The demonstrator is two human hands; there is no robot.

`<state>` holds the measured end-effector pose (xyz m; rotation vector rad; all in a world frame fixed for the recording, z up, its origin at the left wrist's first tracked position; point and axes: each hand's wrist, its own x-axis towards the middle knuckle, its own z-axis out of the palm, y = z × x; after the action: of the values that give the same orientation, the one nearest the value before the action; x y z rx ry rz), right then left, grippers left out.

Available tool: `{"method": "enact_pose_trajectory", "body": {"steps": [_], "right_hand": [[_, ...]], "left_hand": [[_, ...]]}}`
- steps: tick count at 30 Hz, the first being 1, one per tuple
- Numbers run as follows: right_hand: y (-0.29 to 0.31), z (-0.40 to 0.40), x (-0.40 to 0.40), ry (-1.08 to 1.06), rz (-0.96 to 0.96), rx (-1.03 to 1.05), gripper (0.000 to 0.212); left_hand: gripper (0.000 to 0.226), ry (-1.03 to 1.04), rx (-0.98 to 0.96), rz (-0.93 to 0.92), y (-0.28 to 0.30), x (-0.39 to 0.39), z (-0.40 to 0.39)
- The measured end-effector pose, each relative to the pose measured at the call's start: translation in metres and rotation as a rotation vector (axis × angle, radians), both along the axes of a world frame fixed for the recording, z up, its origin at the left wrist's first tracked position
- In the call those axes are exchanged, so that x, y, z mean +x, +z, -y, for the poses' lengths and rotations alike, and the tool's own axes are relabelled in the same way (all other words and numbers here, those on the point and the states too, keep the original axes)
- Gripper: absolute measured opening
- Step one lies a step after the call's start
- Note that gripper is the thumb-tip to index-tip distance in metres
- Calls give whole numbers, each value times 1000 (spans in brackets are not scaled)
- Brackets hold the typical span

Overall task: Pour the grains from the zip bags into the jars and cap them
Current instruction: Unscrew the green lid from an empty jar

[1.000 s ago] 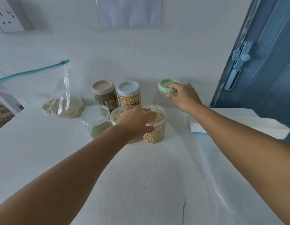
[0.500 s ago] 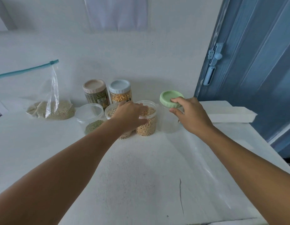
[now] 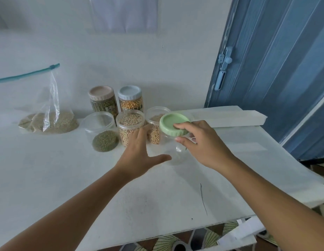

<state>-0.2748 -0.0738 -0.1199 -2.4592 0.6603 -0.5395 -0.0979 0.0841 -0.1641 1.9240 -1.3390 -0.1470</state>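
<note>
Jar with the green lid (image 3: 174, 126) sits under your right hand (image 3: 201, 142): your fingertips curl over the lid's top and your thumb presses its ribbed side, so you pinch the lid of the clear jar (image 3: 173, 151) standing on the white table (image 3: 85, 178). Your left hand (image 3: 139, 153) reaches in just beside it, fingers straight and thumb spread wide, holding nothing. Behind your left hand stand three uncapped jars, one with pale beans (image 3: 130, 125), one with little green grain (image 3: 102, 131), one partly hidden (image 3: 155, 122). Two capped jars (image 3: 129, 98) stand at the wall, and a zip bag (image 3: 49, 113) of grain lies well to the left
</note>
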Motion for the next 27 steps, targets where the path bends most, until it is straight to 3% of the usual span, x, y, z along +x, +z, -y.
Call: {"method": "enact_pose_trajectory", "body": {"steps": [4, 8, 14, 20, 27], "right_hand": [[0, -26, 13, 127, 19, 87, 41], [9, -42, 30, 203, -29, 187, 45], [31, -37, 68, 167, -158, 127, 84], [35, -29, 87, 200, -184, -80, 83], [33, -18, 89, 292, -127, -85, 70]], "left_hand": [[103, -5, -110, -256, -3, 1, -14], [95, 58, -122, -349, -1, 11, -25], [91, 105, -59, -342, 8, 22, -38], [86, 76, 2, -441, 15, 29, -41], [89, 51, 23, -475, 17, 31, -40]]}}
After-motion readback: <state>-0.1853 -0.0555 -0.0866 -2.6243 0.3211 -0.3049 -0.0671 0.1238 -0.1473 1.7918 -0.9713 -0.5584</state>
